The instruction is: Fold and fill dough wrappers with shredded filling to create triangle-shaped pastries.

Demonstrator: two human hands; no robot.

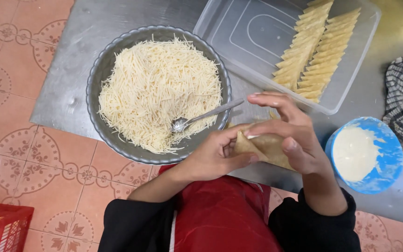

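My left hand (213,156) closed around pastry wrapper (264,147) | my right hand (290,133) pinching its top edge, other fingers spread | wrapper held just beside grey bowl (100,74) of shredded cheese (159,91), spoon (201,117) resting inside.

Thin tan pastry sheet (269,148), folded into a cone-like pocket, pointed end toward upper left, held tilted at lower centre right of the frame.

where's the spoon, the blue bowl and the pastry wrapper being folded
spoon (197,118): head view, on the middle of its handle
blue bowl (391,161): head view, on its right rim
pastry wrapper (267,145): head view, on the bare sheet between both hands
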